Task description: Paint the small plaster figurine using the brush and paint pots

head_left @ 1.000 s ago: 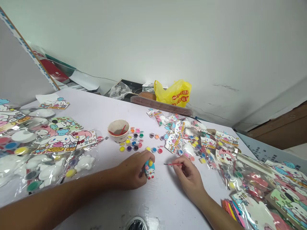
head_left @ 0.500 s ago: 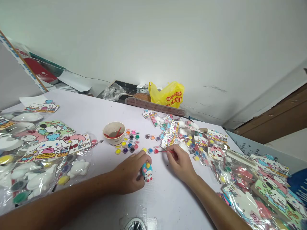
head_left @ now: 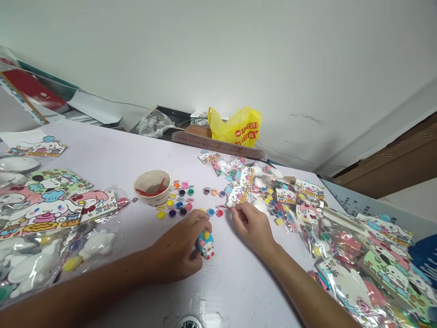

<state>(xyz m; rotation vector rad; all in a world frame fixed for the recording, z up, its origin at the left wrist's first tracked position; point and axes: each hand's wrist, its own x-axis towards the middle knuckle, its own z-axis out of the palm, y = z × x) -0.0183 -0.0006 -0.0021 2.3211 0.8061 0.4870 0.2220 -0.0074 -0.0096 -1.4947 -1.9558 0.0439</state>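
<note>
My left hand (head_left: 184, 246) is closed around a small painted figurine (head_left: 206, 245) with a blue hood, white face, yellow top and red feet. The figurine stands upright at the fingertips, just over the white table. My right hand (head_left: 251, 225) pinches a thin red paintbrush (head_left: 226, 207); most of its handle is hidden by the fingers. The brush points left, above a strip of small paint pots (head_left: 211, 212) in yellow, blue and red. Left of it lie more paint pots (head_left: 172, 212). A paper bowl (head_left: 152, 187) of cloudy water holds red sticks.
Clear packets with white figures and cartoon cards (head_left: 44, 214) cover the left side. More packets (head_left: 348, 246) spread along the right. Behind the table's far edge stands a yellow plastic bag (head_left: 235, 127). A round object (head_left: 189, 322) lies at the near edge.
The brush has lifted from the red paint pot, its tip now a little farther back. The figurine is turned and tilted slightly in my left hand. The whole view has shifted a little.
</note>
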